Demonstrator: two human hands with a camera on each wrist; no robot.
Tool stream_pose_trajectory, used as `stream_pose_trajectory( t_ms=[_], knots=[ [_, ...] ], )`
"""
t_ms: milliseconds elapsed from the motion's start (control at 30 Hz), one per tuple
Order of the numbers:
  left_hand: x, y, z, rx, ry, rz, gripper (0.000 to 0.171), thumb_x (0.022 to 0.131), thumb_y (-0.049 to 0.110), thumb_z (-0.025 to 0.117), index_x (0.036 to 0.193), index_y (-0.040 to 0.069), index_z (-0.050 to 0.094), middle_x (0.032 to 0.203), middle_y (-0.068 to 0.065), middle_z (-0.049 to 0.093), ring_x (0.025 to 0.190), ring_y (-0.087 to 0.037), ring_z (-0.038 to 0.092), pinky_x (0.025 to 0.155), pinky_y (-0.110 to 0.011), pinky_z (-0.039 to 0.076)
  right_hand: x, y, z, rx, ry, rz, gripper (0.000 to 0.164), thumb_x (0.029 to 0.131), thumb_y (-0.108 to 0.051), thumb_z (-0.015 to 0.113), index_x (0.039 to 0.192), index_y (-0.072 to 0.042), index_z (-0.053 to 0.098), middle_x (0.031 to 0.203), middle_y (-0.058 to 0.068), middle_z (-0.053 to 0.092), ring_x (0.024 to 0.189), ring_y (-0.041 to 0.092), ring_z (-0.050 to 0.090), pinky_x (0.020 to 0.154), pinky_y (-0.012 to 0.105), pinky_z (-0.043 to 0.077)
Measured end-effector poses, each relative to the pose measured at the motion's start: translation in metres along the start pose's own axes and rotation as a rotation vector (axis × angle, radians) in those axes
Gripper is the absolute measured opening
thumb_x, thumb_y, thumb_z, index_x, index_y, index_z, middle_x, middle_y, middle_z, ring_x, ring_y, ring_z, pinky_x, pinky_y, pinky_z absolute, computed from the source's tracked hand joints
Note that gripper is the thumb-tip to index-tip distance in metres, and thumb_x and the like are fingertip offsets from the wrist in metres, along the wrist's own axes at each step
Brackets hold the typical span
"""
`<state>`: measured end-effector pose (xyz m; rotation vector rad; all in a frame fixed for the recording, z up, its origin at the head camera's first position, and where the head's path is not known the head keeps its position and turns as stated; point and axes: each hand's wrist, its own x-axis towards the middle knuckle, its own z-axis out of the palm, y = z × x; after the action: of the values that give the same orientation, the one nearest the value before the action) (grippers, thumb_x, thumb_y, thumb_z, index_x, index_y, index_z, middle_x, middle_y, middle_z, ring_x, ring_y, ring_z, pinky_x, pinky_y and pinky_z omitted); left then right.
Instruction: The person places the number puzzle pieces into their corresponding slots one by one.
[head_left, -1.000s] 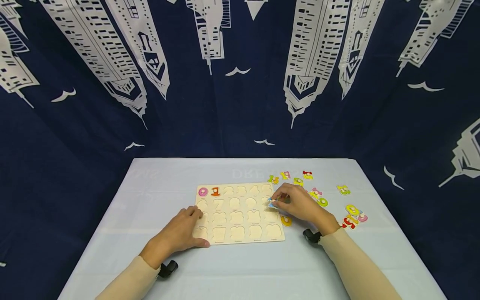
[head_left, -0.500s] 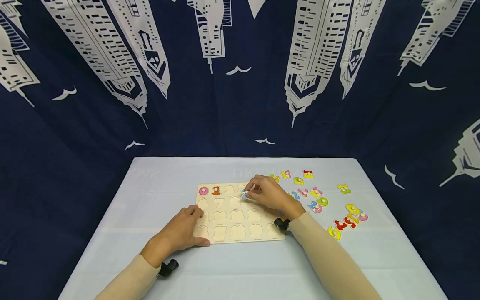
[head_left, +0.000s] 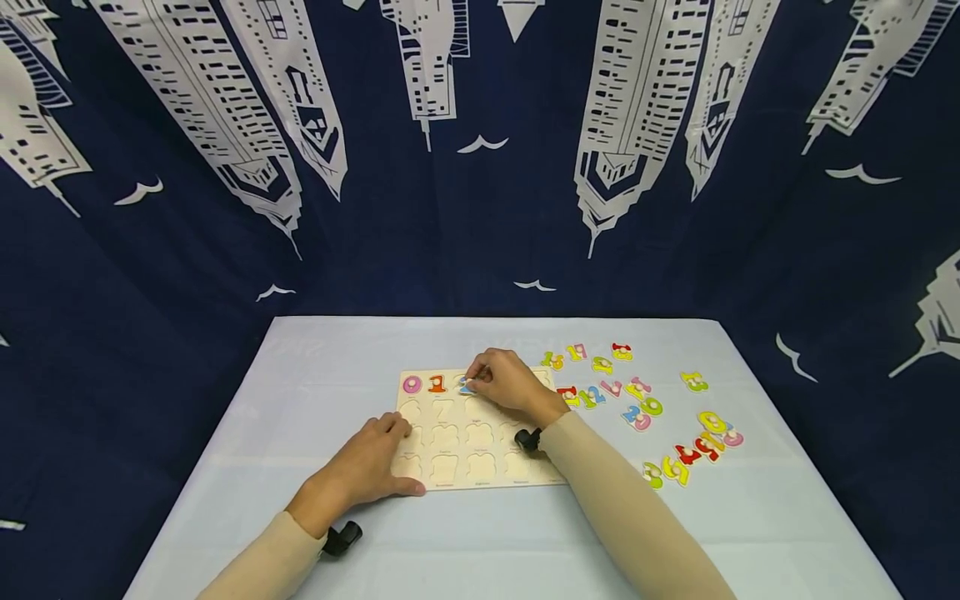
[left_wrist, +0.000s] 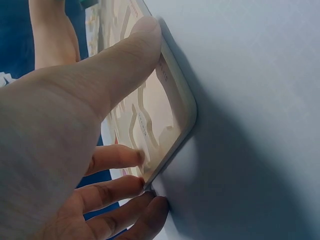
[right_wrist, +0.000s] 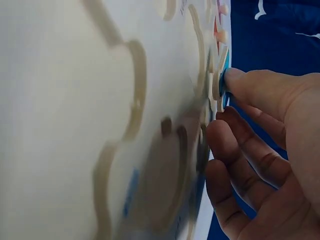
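Note:
A pale wooden number puzzle board (head_left: pixel 461 483) lies on the table, with cut-out recesses in rows. A pink 0 (head_left: pixel 412 384) and an orange 1 (head_left: pixel 437 383) sit in its top row. My right hand (head_left: pixel 510 385) pinches a blue number piece (head_left: pixel 465 388), seemingly a 2, over the top row just right of the 1. In the right wrist view that blue piece (right_wrist: pixel 222 82) is edge-on and tilted against the board, its seating unclear. At the board's near left corner my left hand (head_left: pixel 366 460) rests, its extended thumb (left_wrist: pixel 135 47) on the near edge and fingers along the left side.
Loose coloured number pieces are scattered right of the board, among them a yellow 5 (head_left: pixel 675 471), a green-yellow piece (head_left: pixel 693 381) and a red-topped piece (head_left: pixel 622 352). A white cloth (head_left: pixel 300 392) covers the table. Behind stands a dark blue printed curtain (head_left: pixel 450 225).
My right hand has carried the blue piece leftward across the board from its right edge to beside the 1. The left hand stays at the corner.

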<state>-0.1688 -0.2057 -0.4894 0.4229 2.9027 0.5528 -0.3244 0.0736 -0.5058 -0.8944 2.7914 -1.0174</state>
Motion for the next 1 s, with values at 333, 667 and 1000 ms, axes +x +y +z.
stream_pose_trajectory(
  t_ms=[333, 667, 1000],
  knots=[
    [0.001, 0.004, 0.001, 0.0, -0.003, 0.007, 0.097, 0.078, 0.054, 0.109, 0.15, 0.002, 0.067, 0.154, -0.016, 0.067, 0.13, -0.034, 0.066, 0.12, -0.055, 0.06, 0.008, -0.003, 0.011, -0.032, 0.026, 0.049, 0.005, 0.104, -0.017, 0.09, 0.107, -0.013, 0.088, 0.111, 0.005, 0.078, 0.104, 0.02, 0.076, 0.1, 0.04, 0.067],
    [0.001, 0.004, 0.001, 0.008, 0.001, 0.005, 0.096, 0.078, 0.055, 0.109, 0.149, 0.004, 0.068, 0.152, -0.014, 0.067, 0.126, -0.031, 0.065, 0.118, -0.054, 0.061, 0.01, -0.009, 0.011, -0.034, 0.014, 0.08, 0.006, 0.105, -0.015, 0.089, 0.109, -0.01, 0.089, 0.112, 0.006, 0.076, 0.105, 0.023, 0.075, 0.1, 0.042, 0.067],
    [0.001, 0.003, 0.0, 0.011, 0.0, -0.004, 0.096, 0.078, 0.055, 0.109, 0.148, 0.004, 0.068, 0.15, -0.012, 0.067, 0.123, -0.029, 0.065, 0.116, -0.053, 0.061, 0.007, -0.01, 0.008, -0.061, -0.009, 0.075, 0.019, 0.103, -0.017, 0.092, 0.12, -0.011, 0.089, 0.118, 0.007, 0.078, 0.11, 0.026, 0.076, 0.106, 0.045, 0.067]
  ],
)
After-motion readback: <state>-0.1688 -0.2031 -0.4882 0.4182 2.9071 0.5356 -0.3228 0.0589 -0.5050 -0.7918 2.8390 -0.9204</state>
